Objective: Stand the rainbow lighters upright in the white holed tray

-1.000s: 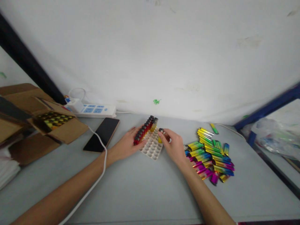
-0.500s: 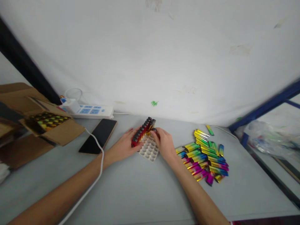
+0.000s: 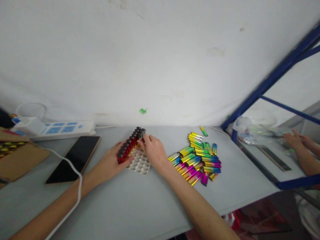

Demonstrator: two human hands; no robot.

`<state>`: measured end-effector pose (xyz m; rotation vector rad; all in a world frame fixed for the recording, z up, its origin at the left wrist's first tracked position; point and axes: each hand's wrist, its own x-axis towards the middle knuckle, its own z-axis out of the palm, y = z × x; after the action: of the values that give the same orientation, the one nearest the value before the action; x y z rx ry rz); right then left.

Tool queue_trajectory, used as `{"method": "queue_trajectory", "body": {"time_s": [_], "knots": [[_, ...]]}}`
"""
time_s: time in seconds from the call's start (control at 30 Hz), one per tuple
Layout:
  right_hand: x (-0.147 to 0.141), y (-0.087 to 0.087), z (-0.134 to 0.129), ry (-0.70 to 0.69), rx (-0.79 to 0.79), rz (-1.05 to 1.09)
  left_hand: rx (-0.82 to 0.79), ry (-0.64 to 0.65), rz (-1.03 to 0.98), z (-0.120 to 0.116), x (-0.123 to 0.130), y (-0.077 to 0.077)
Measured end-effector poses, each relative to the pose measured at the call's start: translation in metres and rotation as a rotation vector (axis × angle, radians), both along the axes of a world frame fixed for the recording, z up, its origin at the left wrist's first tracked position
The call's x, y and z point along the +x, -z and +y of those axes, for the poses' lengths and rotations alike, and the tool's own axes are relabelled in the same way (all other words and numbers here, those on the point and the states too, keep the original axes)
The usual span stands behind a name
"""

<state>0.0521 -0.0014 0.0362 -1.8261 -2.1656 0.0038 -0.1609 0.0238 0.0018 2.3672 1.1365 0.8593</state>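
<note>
My left hand (image 3: pixel 113 160) is closed around the left side of a row of upright red tubes with dark tops (image 3: pixel 128 146), which look like lighters; its thumb is in front and its fingers behind. They stand in a pale tray with round hollows (image 3: pixel 140 163), whose front hollows are bare. Over the tray's back right part, my right hand (image 3: pixel 155 153) pinches a dark-topped tube (image 3: pixel 142 132), mostly hidden by the fingers. Right of that hand lies a loose pile of shiny tubes (image 3: pixel 197 160) in yellow, green, blue and magenta.
A black phone (image 3: pixel 75 160), a white power strip (image 3: pixel 67 129) and an open cardboard box (image 3: pixel 27 158) are at the left. A white cable (image 3: pixel 80 181) crosses my left forearm. Beyond the blue metal frame (image 3: pixel 260 95), another person's hands (image 3: pixel 296 140) are beside plastic bags (image 3: pixel 257 130).
The view has turned right, so everything sits further left in it and another person's hands now show. My hands stay at the tray, the right one still at its back part.
</note>
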Motion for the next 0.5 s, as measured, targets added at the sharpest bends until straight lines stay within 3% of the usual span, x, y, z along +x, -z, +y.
{"method": "queue_trajectory", "body": {"time_s": [0.3,0.4,0.5], "knots": [[0.003,0.002,-0.005,-0.051,0.037,0.029,-0.078,-0.05,0.008,-0.003,0.001,-0.011],[0.046,-0.006,-0.004,0.006,0.136,0.088,-0.102,-0.056,0.027,-0.004,0.001,-0.012],[0.129,-0.014,0.0,0.235,0.221,0.106,-0.108,-0.056,0.049,-0.001,0.0,-0.009]]}}
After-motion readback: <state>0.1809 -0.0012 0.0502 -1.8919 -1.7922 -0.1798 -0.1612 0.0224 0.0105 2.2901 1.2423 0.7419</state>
